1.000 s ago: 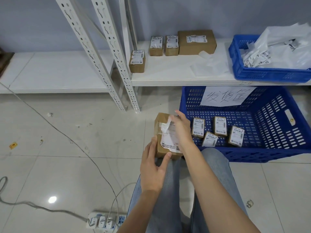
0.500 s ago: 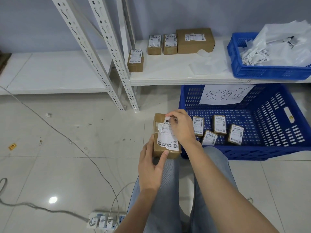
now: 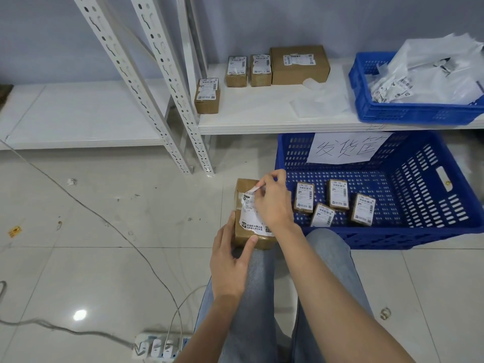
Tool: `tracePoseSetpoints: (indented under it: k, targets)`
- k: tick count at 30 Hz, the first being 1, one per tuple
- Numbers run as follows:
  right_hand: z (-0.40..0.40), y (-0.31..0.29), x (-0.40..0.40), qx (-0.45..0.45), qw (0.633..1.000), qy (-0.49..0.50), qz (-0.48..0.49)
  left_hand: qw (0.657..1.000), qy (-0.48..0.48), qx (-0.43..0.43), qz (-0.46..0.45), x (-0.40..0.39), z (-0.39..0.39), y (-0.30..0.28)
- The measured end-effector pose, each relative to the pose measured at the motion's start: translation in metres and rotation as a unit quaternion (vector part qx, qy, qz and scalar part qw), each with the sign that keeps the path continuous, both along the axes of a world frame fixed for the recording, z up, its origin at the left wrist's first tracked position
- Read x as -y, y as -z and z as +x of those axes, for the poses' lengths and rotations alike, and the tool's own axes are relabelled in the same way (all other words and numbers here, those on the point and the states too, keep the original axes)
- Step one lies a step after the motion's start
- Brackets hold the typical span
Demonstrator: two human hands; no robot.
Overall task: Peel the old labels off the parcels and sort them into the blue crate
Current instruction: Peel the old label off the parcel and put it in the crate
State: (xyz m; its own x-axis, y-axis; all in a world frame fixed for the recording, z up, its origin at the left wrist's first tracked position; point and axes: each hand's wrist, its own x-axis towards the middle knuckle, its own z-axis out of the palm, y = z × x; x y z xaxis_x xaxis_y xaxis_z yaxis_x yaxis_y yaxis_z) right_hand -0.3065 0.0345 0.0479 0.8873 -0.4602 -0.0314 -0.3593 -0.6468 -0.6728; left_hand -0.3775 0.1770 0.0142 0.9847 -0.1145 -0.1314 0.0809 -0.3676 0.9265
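A small brown cardboard parcel (image 3: 245,238) rests on my knees, with a white printed label (image 3: 251,217) on its top. My left hand (image 3: 230,263) grips the parcel's near left corner, thumb on the label's lower edge. My right hand (image 3: 273,203) pinches the label's upper edge, which is curled up off the box. To the right on the floor stands the big blue crate (image 3: 424,189) with a handwritten paper sign (image 3: 345,148). Several small labelled parcels (image 3: 337,197) lie inside it.
On the white shelf (image 3: 262,119) behind sit several labelled parcels (image 3: 207,95) and a larger box (image 3: 300,64). A smaller blue crate (image 3: 408,111) holds white bags. Slotted shelf posts (image 3: 170,82) stand left. A cable (image 3: 104,218) runs across the floor to a power strip (image 3: 159,347).
My right hand pressed the lifted label flat half a second ago and now pinches its top edge up again. The parcel and my left hand stayed in place.
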Motion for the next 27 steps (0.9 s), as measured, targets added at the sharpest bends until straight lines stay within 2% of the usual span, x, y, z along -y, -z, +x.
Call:
tracePoseSetpoints:
  k: [4,9,12,17,27]
  targets:
    - [-0.004,0.003,0.001,-0.003,1.0,0.008,0.024,1.0,-0.002,-0.005,-0.01,0.001,0.0,-0.001]
    - [-0.001,0.008,0.007,0.016,0.989,0.06,0.132,1.0,-0.015,-0.013,-0.018,0.001,0.002,0.0]
    - [0.001,0.007,0.01,0.003,0.986,0.03,0.162,1.0,-0.016,-0.013,-0.019,0.002,0.002,-0.001]
    - [0.0,0.01,0.008,0.0,0.985,0.023,0.172,1.0,-0.017,-0.013,-0.015,0.002,0.003,-0.003]
    - [0.0,0.01,0.007,0.016,0.996,0.025,0.083,1.0,-0.004,-0.013,0.0,0.001,0.002,-0.003]
